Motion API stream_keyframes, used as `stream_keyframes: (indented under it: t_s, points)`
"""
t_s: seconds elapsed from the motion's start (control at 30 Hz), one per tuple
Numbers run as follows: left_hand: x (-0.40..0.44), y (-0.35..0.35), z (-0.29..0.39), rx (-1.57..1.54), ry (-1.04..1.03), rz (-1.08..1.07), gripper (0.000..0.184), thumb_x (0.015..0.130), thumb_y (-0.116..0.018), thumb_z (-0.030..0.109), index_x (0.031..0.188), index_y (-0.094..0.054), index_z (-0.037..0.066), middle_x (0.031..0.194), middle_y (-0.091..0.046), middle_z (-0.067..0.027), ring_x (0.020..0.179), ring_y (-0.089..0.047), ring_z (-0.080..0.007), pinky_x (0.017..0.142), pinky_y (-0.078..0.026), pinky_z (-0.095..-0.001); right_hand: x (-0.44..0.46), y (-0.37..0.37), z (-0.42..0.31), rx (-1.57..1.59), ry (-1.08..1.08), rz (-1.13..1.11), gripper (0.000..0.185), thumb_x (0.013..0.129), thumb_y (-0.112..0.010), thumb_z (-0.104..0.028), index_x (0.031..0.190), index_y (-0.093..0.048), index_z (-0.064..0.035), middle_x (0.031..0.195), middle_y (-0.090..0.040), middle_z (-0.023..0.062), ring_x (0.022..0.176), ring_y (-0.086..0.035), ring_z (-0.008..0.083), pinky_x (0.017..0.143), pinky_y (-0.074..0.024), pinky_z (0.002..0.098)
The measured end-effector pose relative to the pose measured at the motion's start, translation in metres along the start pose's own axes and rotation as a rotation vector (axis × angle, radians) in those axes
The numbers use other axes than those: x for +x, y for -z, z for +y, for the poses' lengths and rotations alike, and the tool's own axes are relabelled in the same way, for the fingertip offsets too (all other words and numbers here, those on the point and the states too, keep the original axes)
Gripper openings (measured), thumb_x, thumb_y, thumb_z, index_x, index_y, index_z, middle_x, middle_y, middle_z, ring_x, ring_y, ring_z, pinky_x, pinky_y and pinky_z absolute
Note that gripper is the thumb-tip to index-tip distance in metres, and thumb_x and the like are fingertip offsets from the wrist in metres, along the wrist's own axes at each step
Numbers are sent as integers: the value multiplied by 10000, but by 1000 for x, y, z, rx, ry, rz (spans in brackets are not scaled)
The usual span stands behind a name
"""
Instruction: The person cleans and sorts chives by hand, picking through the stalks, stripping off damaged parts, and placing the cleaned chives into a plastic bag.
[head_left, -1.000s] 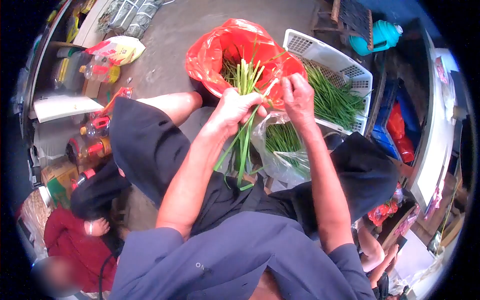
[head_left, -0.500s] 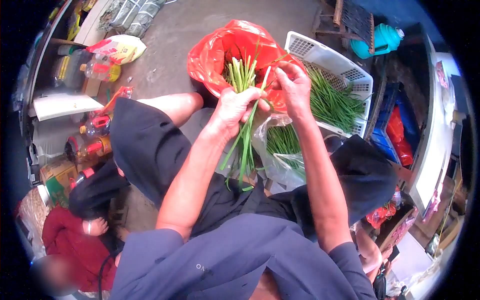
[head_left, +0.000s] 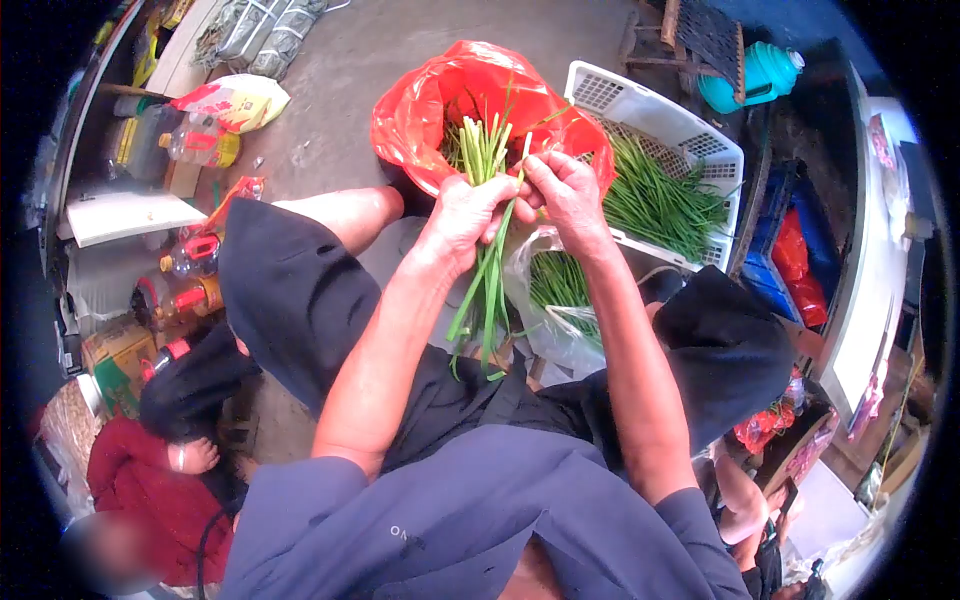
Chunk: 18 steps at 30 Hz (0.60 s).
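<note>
Fingers of the left hand [head_left: 468, 215] are closed around a bunch of long green leafy stalks with pale ends [head_left: 490, 260], held over the near rim of an open red plastic bag [head_left: 412, 112]. The right hand [head_left: 568, 195], just beside it, pinches one stalk's pale end between thumb and fingers. Right of the red bag, a white perforated plastic basket [head_left: 735, 165] holds more green stalks [head_left: 665, 205]; a clear plastic bag of cut greens [head_left: 570, 345] lies below the hands.

Pale lettering [head_left: 406, 533] on the shirt [head_left: 450, 480]
An O can be made out; the whole word is unclear. Bottle labels [head_left: 191, 297] are too small to read.
</note>
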<state>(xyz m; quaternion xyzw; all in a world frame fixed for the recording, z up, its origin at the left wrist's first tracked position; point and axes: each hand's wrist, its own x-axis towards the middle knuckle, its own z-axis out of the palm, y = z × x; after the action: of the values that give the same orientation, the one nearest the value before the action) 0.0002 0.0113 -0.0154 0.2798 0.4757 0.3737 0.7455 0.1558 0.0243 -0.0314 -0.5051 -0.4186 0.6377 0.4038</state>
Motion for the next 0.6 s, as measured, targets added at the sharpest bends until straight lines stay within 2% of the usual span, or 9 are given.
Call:
stream_keyframes:
  t_s: [0.13,0.2,0.3,0.43,0.5,0.6]
  points:
    - [-2,-4,2,6,38,-11,179,862,-583,167,911,-661,12,665,-645,-45,396,-388,-45,368,-270,-188,-2,7,1,-69,-4,1,219,966,-521,-209,899,-616,-24,724,-595,-6,614,-527,58,575,-424,197]
    - [-2,-3,3,-1,83,-28,200,861,-584,166,937,-662,-1,655,-637,-49,390,-383,-46,365,-268,-184,-2,11,5,-191,95,21,242,936,-553,-202,846,-625,11,693,-592,21,619,-550,87,554,-446,246]
    - [-3,-1,4,-12,105,-46,191,862,-579,159,937,-661,3,643,-628,-46,385,-378,-45,357,-268,-184,-2,19,7,-321,155,20,228,928,-557,-194,853,-627,10,698,-587,24,626,-552,103,559,-452,270]
    - [-5,-5,8,-23,128,-51,173,864,-571,147,925,-654,9,634,-621,-44,374,-370,-46,345,-278,-188,0,21,8,-342,161,73,216,925,-555,-186,855,-632,3,699,-590,22,629,-551,104,561,-451,279]
    - [-6,-5,9,-41,150,-56,152,866,-562,136,916,-641,16,633,-619,-47,368,-375,-46,336,-286,-188,-1,20,5,-216,114,138,210,923,-553,-181,860,-636,1,696,-604,29,629,-556,104,552,-451,280]
    - [-7,-4,9,-36,154,-75,142,866,-559,132,914,-631,19,636,-619,-52,369,-388,-45,332,-293,-187,10,23,15,-282,163,226,205,925,-554,-182,872,-642,-5,700,-614,27,631,-563,89,533,-447,262]
